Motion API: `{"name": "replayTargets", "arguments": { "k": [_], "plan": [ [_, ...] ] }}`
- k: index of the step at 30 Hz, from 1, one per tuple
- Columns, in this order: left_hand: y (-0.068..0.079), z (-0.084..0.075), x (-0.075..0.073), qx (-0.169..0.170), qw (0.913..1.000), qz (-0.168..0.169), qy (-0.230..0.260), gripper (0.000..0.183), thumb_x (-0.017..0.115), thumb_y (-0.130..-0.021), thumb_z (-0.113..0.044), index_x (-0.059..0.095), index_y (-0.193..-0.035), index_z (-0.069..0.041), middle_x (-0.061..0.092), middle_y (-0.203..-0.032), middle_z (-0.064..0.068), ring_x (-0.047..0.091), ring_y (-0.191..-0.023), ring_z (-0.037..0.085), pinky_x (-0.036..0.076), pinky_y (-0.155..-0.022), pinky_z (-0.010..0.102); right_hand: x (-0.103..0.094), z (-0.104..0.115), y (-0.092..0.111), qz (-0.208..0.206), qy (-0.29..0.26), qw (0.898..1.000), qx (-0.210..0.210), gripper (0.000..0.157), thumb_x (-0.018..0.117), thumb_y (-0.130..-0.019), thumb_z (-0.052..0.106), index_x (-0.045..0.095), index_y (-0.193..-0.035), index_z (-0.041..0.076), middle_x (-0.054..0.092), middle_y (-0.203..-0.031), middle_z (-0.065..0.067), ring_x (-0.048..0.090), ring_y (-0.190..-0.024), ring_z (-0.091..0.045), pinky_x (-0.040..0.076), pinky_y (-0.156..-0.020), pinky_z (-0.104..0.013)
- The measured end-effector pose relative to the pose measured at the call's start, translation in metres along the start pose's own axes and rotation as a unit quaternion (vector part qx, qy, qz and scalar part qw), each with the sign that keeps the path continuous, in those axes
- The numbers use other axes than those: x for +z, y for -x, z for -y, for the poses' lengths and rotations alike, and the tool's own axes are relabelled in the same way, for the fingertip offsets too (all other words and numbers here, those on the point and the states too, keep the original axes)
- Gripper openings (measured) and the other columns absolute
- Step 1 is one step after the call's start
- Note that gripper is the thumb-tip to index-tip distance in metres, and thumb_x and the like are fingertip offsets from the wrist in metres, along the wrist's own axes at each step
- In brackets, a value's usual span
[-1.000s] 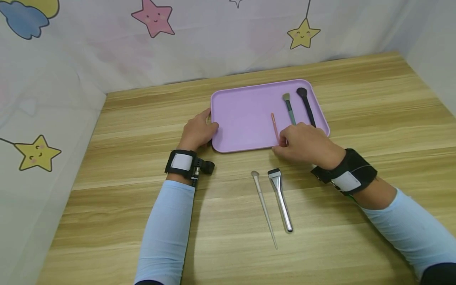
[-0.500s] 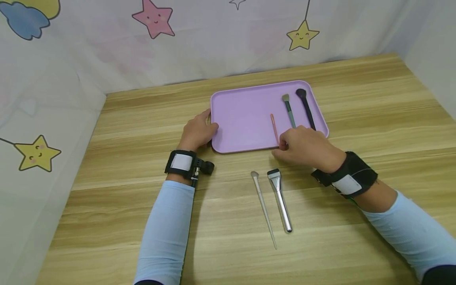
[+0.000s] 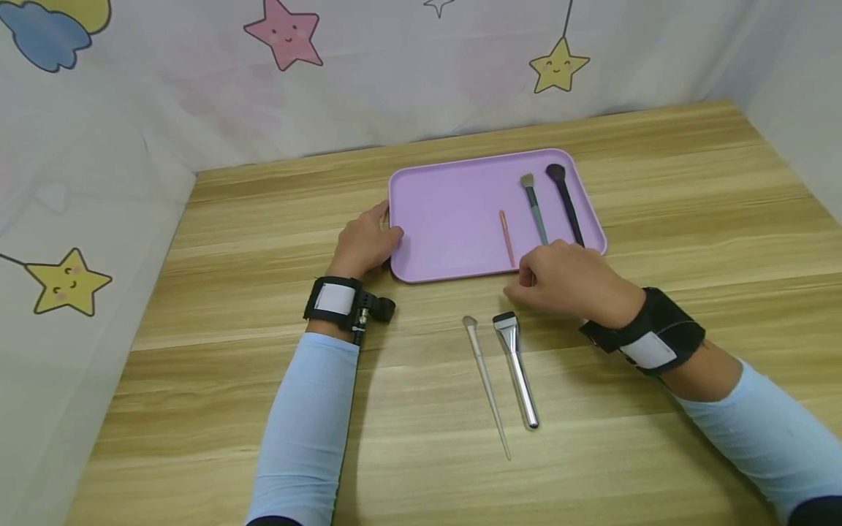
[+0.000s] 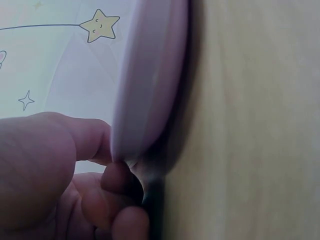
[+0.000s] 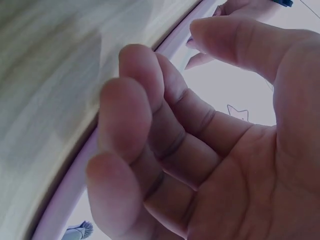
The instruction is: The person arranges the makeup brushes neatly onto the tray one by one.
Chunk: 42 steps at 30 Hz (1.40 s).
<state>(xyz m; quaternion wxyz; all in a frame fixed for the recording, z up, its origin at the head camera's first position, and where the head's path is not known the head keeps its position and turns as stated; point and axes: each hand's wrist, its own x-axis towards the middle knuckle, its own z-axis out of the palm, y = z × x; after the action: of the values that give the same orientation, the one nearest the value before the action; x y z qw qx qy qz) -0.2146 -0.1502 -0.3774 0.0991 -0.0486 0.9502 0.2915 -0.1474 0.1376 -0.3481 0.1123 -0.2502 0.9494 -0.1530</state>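
My left hand grips the left edge of the lilac tray, thumb over the rim; the left wrist view shows its other fingers curled by the tray's underside. At the tray's front right edge is my right hand, holding nothing. Its fingers are loosely bent, with the thumb apart, in the right wrist view. Inside the tray lie a thin pink makeup brush, a green-handled makeup brush and a black makeup brush. My right hand hides the lower end of the black one.
In front of the tray, a slim pale makeup brush and a flat-headed silver makeup brush lie side by side on the wooden table. A curtain printed with stars hangs behind the table.
My right hand has drawn back slightly towards me and off the pink brush, baring more of the brushes' handles. My left hand stays on the tray.
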Motion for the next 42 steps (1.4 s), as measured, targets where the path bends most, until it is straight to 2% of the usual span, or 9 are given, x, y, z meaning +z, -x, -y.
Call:
{"name": "replayTargets", "arguments": {
  "k": [13, 18, 24, 35, 42],
  "plan": [
    [0.000, 0.001, 0.000, 0.000, 1.0000, -0.001, 0.000, 0.065, 0.045, -0.085, -0.032, 0.030, -0.146, -0.019, 0.059, -0.094, 0.011, 0.055, -0.045, 0.020, 0.042, -0.040, 0.029, 0.000, 0.000, 0.009, 0.015, -0.015, 1.000, -0.010, 0.034, 0.062, -0.083, 0.041, 0.056, -0.058, 0.017, 0.045, -0.051, 0.005, 0.042, -0.048, -0.011, 0.031, -0.041, -0.026],
    [0.000, 0.000, 0.001, 0.000, 1.0000, 0.000, -0.003, 0.065, 0.046, -0.085, -0.032, 0.030, -0.146, -0.019, 0.058, -0.099, 0.011, 0.055, -0.045, 0.020, 0.042, -0.040, 0.029, 0.000, 0.002, 0.011, 0.015, -0.014, 1.000, -0.011, 0.034, 0.062, -0.082, 0.042, 0.058, -0.059, 0.018, 0.046, -0.052, 0.005, 0.043, -0.049, -0.011, 0.033, -0.040, -0.027],
    [-0.001, 0.000, 0.002, -0.001, 1.0000, 0.004, 0.003, 0.065, 0.046, -0.085, -0.031, 0.029, -0.146, -0.019, 0.059, -0.093, 0.010, 0.054, -0.046, 0.020, 0.041, -0.040, 0.029, 0.001, 0.002, 0.012, 0.012, -0.014, 1.000, -0.017, 0.034, 0.061, -0.083, 0.042, 0.058, -0.059, 0.018, 0.047, -0.052, 0.006, 0.043, -0.048, -0.010, 0.034, -0.040, -0.027],
    [0.000, 0.000, 0.000, 0.002, 1.0000, 0.000, -0.005, 0.064, 0.045, -0.085, -0.032, 0.030, -0.146, -0.018, 0.058, -0.103, 0.011, 0.054, -0.045, 0.020, 0.042, -0.041, 0.029, 0.002, 0.006, 0.013, 0.018, -0.014, 1.000, -0.020, 0.032, 0.061, -0.081, 0.045, 0.059, -0.062, 0.019, 0.053, -0.057, 0.005, 0.047, -0.052, -0.011, 0.041, -0.043, -0.030],
    [-0.001, 0.001, 0.000, 0.004, 1.0000, -0.001, -0.002, 0.064, 0.046, -0.085, -0.031, 0.030, -0.146, -0.017, 0.057, -0.109, 0.012, 0.055, -0.045, 0.020, 0.042, -0.040, 0.029, 0.002, 0.008, 0.014, 0.027, 0.000, 0.999, -0.023, 0.035, 0.063, -0.080, 0.046, 0.057, -0.060, 0.018, 0.052, -0.056, 0.005, 0.046, -0.051, -0.011, 0.039, -0.043, -0.029]
  ]
}}
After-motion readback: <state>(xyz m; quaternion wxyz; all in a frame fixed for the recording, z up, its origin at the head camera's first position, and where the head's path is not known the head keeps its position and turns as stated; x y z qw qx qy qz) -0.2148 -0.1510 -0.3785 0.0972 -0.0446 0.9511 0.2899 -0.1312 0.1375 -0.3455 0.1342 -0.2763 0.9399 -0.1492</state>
